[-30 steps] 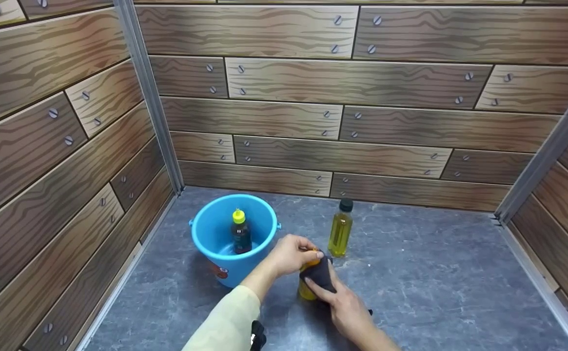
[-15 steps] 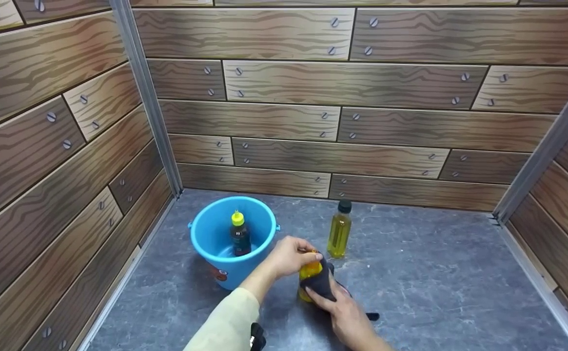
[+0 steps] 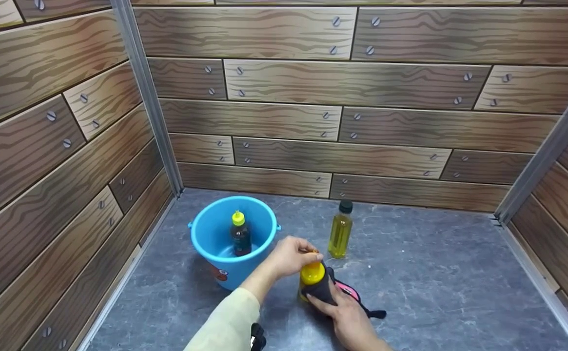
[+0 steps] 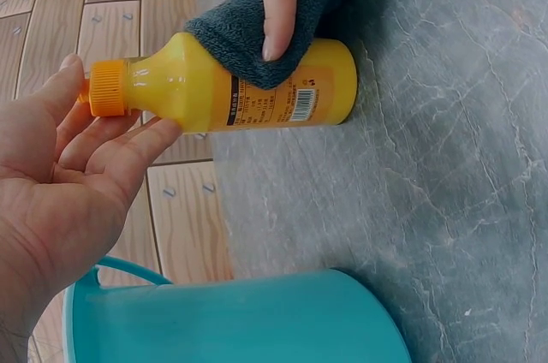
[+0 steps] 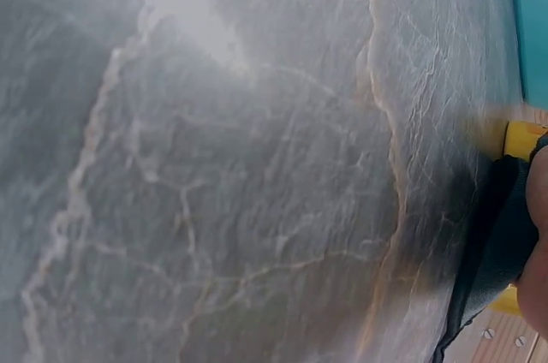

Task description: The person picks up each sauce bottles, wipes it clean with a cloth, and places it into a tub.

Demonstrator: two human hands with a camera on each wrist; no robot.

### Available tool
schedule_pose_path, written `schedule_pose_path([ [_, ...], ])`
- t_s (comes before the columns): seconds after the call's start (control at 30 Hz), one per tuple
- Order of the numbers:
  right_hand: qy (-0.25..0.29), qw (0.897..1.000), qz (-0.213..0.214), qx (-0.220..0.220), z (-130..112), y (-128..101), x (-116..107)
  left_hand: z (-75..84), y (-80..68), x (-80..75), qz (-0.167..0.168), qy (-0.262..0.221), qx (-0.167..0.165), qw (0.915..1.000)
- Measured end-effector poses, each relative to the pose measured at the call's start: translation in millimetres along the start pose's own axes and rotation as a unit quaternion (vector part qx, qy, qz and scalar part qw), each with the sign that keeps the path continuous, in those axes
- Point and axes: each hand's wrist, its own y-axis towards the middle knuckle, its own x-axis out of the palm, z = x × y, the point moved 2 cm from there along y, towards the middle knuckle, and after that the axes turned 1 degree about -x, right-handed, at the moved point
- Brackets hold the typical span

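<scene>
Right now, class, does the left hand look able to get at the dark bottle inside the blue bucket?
Probably yes, but first the left hand would likely have to let go of the yellow bottle. The bucket stands close by with its top open, and nothing covers the dark bottle.

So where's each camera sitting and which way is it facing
Head: on the head, looking forward and down; left hand, right hand and left sleeve show.
Left wrist: on that wrist, facing the yellow bottle; left hand and part of the right hand show.
Right wrist: on that wrist, facing mostly grey table; some right hand shows.
Shared: head and left wrist both show yellow bottle, cloth, bucket.
</scene>
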Motion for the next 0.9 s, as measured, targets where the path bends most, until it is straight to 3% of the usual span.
schedule_pose_path([
  [0.2,0.004,1.000,-0.006,0.008,-0.8,0.3,-0.8,0.9,0.1,-0.1,0.002,0.002,-0.001,1.0000],
  [0.73,0.001,0.984,-0.157,0.082,-2.8,6.3,-0.8,-0.5,-1.0,-0.3,0.003,0.001,-0.005,1.0000],
  [0.9,-0.016,0.980,-0.176,0.091,-2.0,6.9,-0.7,0.4,-0.3,0.8,0.002,-0.003,-0.002,1.0000],
])
